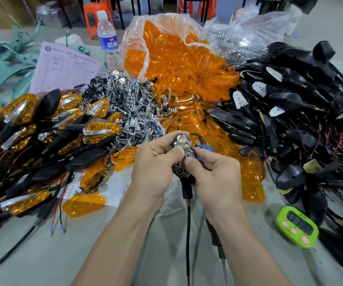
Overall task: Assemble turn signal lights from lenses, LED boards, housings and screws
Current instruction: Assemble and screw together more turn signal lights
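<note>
— At the centre of the frame, what were we holding?
— A black housing (179,172) with its chrome reflector (182,149) seated over the LEDs (181,139). Our left hand (156,159) curled round its left side, with the thumb pressed on the reflector's lower half. Our right hand (213,174) pinched the right edge, thumb tip touching the same face. Neither hand was slack; both gripped the part.
— So which step was that?
— We judged it the seating of the reflector over the LEDs, with the lens not yet on. The stem and cable (187,213) hung down between our wrists.
— And next?
— An orange lens (84,204), we thought. Loose ones lay just right of our right hand and at lower left, with more in the bag (137,38) at upper centre. One hand would have to let go to fetch it while the other held the housing face-up so the reflector did not slip.
— The blue thing (207,150) by our right fingers?
— Too small for us to tell.
</note>
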